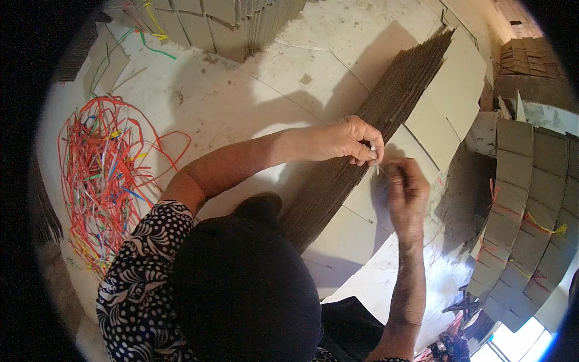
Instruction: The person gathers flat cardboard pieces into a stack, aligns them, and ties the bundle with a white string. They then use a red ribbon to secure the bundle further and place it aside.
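Above a long diagonal row of grey-brown cardboard pieces (449,99), both my hands are close together. My left hand (348,142) reaches in from the left and pinches a thin white strip (373,149) between thumb and fingers. A short end of the strip hangs below the fingertips. Just right of and below it, my right hand (410,188) has its fingers curled in, thumb and forefinger toward the strip. They seem to pinch its other end, though that contact is too small to make out. The cardboard pieces are packed tightly, with their dark corrugated edges facing left.
A tangled heap of red, white, yellow, green and blue plastic strips (102,181) lies on the pale floor (241,102) at left. More stacked cardboard (229,24) stands at the far side. Cardboard bundles (518,205) tied with coloured strips line the right, with another stack (528,57) behind.
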